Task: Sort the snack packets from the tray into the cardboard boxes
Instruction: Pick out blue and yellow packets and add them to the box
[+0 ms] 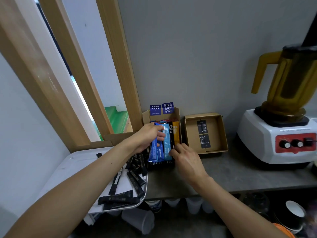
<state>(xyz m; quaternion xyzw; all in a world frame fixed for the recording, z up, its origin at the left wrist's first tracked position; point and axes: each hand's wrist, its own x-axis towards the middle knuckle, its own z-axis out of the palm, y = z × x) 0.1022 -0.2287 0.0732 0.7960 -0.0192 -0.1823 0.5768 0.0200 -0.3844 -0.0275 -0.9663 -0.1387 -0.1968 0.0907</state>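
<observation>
Several packets already stand side by side in the left box (145, 117), among them a dark blue packet (154, 152), a light blue packet (167, 148) and an orange packet (176, 133), with a black one between the last 2. The right box (223, 134) holds only 2 black packets (204, 134) lying flat, so it looks barely started. The left hand (149, 136) is at the left box with its fingers curled round the dark blue packet, which sits at the box's left side and seems to be going in or being straightened. The right hand (185, 157) rests at the near ends of the packets, fingers bent; I cannot tell whether it pinches one or only steadies the row. On the white tray (82, 162), just left of the boxes, a loose heap of black stick packets (135, 179) lies unsorted, roughly 10 or more. By this showing the coloured packets are largely placed, while most of the black sticks are left to move.
</observation>
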